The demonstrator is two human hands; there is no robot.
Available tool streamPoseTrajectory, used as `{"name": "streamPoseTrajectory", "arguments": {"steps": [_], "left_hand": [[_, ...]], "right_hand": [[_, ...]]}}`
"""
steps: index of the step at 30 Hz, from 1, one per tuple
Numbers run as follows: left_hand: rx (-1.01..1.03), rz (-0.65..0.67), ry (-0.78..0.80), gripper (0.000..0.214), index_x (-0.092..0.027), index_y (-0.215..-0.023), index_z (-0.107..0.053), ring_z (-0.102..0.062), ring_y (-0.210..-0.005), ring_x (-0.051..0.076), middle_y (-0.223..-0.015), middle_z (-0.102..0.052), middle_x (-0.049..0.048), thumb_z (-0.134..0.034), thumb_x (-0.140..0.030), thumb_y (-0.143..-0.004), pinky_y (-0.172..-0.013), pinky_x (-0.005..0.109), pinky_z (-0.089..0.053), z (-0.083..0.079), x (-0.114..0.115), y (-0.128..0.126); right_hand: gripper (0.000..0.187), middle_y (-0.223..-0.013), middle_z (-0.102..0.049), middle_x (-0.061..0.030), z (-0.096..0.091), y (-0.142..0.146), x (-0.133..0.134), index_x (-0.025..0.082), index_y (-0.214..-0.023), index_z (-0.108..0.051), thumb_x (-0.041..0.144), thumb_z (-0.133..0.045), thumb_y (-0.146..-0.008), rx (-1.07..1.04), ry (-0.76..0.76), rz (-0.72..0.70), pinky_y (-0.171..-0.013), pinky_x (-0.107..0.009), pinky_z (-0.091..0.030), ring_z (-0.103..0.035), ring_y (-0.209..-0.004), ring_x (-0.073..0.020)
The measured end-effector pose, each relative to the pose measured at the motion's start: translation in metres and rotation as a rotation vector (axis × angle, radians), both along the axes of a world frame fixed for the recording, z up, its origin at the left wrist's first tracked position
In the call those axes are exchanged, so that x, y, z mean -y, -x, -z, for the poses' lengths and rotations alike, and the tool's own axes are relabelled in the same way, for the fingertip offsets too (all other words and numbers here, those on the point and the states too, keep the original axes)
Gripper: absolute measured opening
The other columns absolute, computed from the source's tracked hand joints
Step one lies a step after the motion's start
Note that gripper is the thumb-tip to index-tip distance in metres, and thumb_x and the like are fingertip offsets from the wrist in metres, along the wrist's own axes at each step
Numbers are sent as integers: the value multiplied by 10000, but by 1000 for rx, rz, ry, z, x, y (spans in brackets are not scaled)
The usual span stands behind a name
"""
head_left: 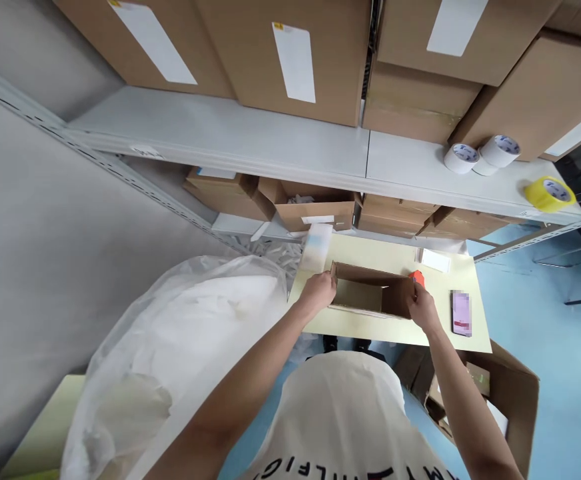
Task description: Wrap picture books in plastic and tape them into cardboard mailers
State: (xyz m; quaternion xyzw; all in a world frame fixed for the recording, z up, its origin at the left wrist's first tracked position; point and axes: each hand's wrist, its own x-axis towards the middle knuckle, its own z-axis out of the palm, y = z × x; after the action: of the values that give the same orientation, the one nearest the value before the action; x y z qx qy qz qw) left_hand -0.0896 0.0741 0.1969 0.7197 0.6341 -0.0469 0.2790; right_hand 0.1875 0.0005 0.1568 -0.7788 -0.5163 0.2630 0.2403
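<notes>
Between my hands is a small brown cardboard box (pixel 398 298), its walls raised and its inside facing up, with the pale tabletop showing through it. My left hand (pixel 320 293) is closed on the left wall of the box. On the opposite side, my right hand (pixel 423 308) grips the right wall, fingers wrapped round the edge. A red-orange object (pixel 418 277) lies just behind my right hand and is partly hidden. The pale yellow table (pixel 355 325) is under the box.
A phone (pixel 461 313) and a white card (pixel 435 260) lie on the table's right side. To the left bulges a large plastic bag (pixel 210 320). A big carton (pixel 515 393) with boxes stands at lower right. Tape rolls (pixel 550 193) and cartons sit on the shelf (pixel 270 143).
</notes>
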Motion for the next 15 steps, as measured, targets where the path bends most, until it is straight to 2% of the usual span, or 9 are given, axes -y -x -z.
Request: {"name": "streamPoseTrajectory", "arguments": {"steps": [2, 4, 6, 7, 8, 10, 12, 13, 15], "left_hand": [[20, -29, -2, 291, -87, -1034, -642, -689, -948, 289, -962, -713, 185, -383, -153, -920, -812, 357, -506, 3, 5, -4], [48, -47, -12, 319, -64, -1115, -609, -682, -968, 291, -1000, -704, 199, -371, -138, -915, -821, 363, -504, 8, 10, -9], [78, -47, -27, 398, -34, -1263, -529, -670, -1019, 294, -1114, -675, 228, -355, -145, -922, -842, 372, -500, 14, 14, -15], [87, -47, -34, 450, -26, -1343, -464, -659, -1058, 300, -1196, -641, 246, -356, -165, -929, -857, 381, -498, 17, 15, -18], [92, -49, -36, 504, -27, -1410, -393, -640, -1108, 311, -1285, -590, 263, -363, -207, -939, -878, 395, -494, 19, 17, -21], [102, -51, -9, 612, -58, -1487, -292, -564, -1235, 350, -1446, -448, 279, -378, -353, -958, -945, 442, -468, 23, 18, -24], [147, -19, 71, 725, -107, -1515, -269, -419, -1370, 385, -1556, -281, 260, -388, -532, -939, -1036, 490, -405, 25, 19, -21], [187, 12, 117, 790, -133, -1523, -268, -332, -1420, 391, -1590, -198, 240, -410, -610, -908, -1075, 502, -366, 25, 20, -16], [282, 91, 189, 933, -183, -1532, -269, -192, -1468, 391, -1621, -63, 193, -521, -709, -804, -1126, 498, -310, 26, 22, -2]], "right_hand": [[280, -714, -595, -38, -3, 3, -1, 201, -1007, -608, 253, -435, -794, 81, 52, -29, -612, -339, -456, -580, -651, -224], [336, -832, -645, -76, -3, 9, -4, 195, -1087, -608, 251, -417, -815, 101, 64, -58, -674, -363, -485, -627, -753, -250], [438, -1067, -660, -124, 1, 15, -6, 191, -1240, -564, 264, -427, -831, 61, 54, -111, -785, -396, -514, -649, -956, -276], [506, -1218, -620, -147, 3, 18, -6, 189, -1330, -510, 283, -444, -838, 24, 53, -144, -862, -420, -512, -620, -1093, -290], [575, -1362, -539, -164, 6, 19, -5, 186, -1404, -447, 314, -468, -843, -16, 61, -186, -944, -446, -489, -549, -1235, -303], [673, -1556, -324, -166, 11, 16, -2, 184, -1465, -390, 417, -526, -849, -94, 98, -297, -1089, -498, -380, -309, -1444, -327], [732, -1623, -176, -140, 14, 7, 1, 200, -1452, -435, 546, -580, -823, -157, 141, -441, -1155, -545, -260, -91, -1504, -350], [774, -1635, -135, -129, 15, 1, 4, 213, -1443, -457, 599, -614, -790, -178, 162, -515, -1163, -565, -225, -35, -1505, -362], [894, -1645, -74, -113, 15, -12, 9, 252, -1446, -457, 650, -707, -686, -191, 198, -625, -1157, -592, -216, -8, -1498, -386]]}}
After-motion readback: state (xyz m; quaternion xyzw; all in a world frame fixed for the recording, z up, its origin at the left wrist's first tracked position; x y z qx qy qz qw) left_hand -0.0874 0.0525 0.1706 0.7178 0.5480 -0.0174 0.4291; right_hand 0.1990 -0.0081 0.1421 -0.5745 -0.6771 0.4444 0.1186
